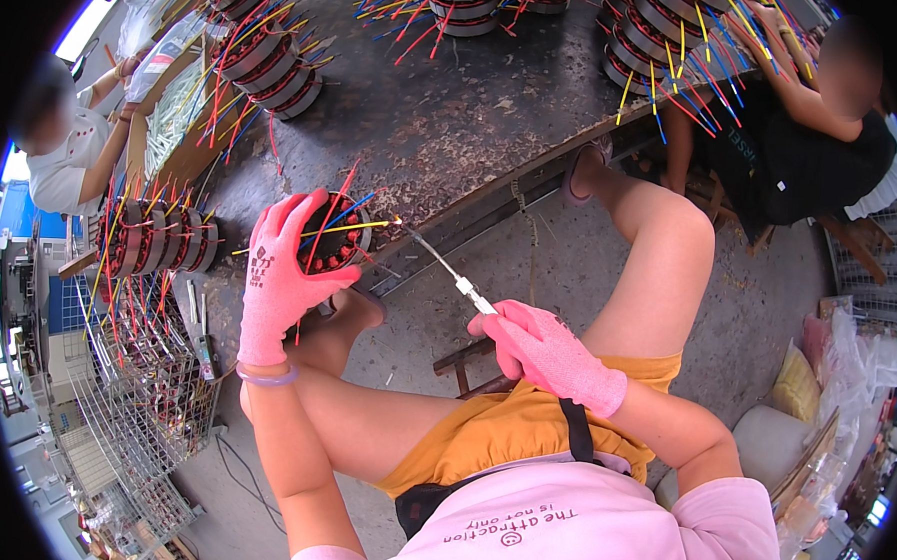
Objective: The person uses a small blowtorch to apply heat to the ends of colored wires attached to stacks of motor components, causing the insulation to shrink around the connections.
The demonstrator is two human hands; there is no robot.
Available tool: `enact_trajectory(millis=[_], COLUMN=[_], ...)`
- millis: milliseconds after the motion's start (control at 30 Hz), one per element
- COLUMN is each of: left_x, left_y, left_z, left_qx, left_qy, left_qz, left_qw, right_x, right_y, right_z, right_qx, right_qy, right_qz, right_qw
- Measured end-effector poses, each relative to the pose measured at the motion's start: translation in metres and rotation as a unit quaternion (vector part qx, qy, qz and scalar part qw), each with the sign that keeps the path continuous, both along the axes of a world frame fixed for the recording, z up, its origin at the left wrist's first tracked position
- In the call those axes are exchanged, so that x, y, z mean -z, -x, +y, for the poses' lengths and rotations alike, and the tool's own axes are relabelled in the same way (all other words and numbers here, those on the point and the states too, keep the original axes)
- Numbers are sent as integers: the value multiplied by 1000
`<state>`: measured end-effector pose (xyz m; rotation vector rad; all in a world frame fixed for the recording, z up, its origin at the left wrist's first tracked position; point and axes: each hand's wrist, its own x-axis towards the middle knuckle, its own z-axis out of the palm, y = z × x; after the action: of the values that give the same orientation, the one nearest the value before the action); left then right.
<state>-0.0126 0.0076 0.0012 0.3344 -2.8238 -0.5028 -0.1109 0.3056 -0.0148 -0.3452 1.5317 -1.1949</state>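
My left hand, in a pink glove, grips a round motor stator with copper windings and red, blue and yellow wires sticking out, held at the edge of the dark workbench. A thin metal tool with a white collar is in my pink-gloved right hand. Its tip touches the end of a yellow wire coming off the stator. Both hands hover above my knees and orange shorts.
Rows of similar stators lie on the bench at left, upper left and upper right. A wire basket stands at lower left. One person sits at far left, another at upper right.
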Motion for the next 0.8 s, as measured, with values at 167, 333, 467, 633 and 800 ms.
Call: enact_trajectory(millis=[167,333,467,633,800], left_x=[-1,-1,-1,0,-1], left_y=[0,0,0,0,0], left_z=[0,0,0,0,0], left_qx=[1,2,0,1,-3], left_qy=[-4,-7,-4,-4,-6], left_qz=[1,2,-2,-2,-4], left_qw=[1000,1000,1000,1000,1000], right_x=[0,-3,-2,3,3], right_y=[1,0,1,0,0], right_z=[-1,-1,0,-1,-1], right_qx=[-5,4,5,1,-2], right_qy=[-11,-18,-17,-6,6], right_qz=[0,-10,-8,-11,1], right_qw=[1000,1000,1000,1000,1000])
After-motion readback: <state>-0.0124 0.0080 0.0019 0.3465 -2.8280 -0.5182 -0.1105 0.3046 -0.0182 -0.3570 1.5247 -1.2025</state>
